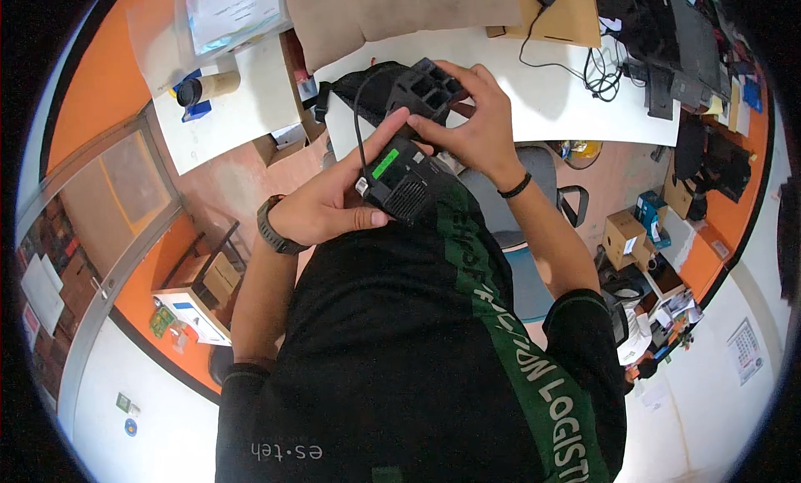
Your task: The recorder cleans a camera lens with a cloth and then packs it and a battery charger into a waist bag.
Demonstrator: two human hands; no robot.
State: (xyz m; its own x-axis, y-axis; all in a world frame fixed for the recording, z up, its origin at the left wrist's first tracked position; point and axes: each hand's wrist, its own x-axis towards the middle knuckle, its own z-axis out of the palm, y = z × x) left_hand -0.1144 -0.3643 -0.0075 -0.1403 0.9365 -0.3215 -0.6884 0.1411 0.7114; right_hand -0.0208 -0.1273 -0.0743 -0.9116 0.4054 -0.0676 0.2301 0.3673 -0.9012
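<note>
Over on the left, the left hand (321, 209) cups a black boxy power unit (403, 181) from below, thumb pressed along its vented side, a green label on top, so that grip is closed firmly around the casing. The unit sits raised in front of the chest, above the edge of the white desk (551, 99). A thin black cable (359, 120) loops up from its corner. It reads as a stiff, hard plastic shell, likely with some heft and smooth sides, so I'd judge the flat flanks the safest place to hold, not the cable. Moving right, the right hand (471, 128) pinches over the top end where a black socket block (430, 87) with square openings stands; fingers curled on it, a holding grip. A black bag (367, 87) lies just behind on the desk. Farther right, a tangle of black cords (601, 74) and dark equipment (667, 41) crowd the desk, and cardboard boxes (626, 237) sit on the floor below, well apart from the hands.
</note>
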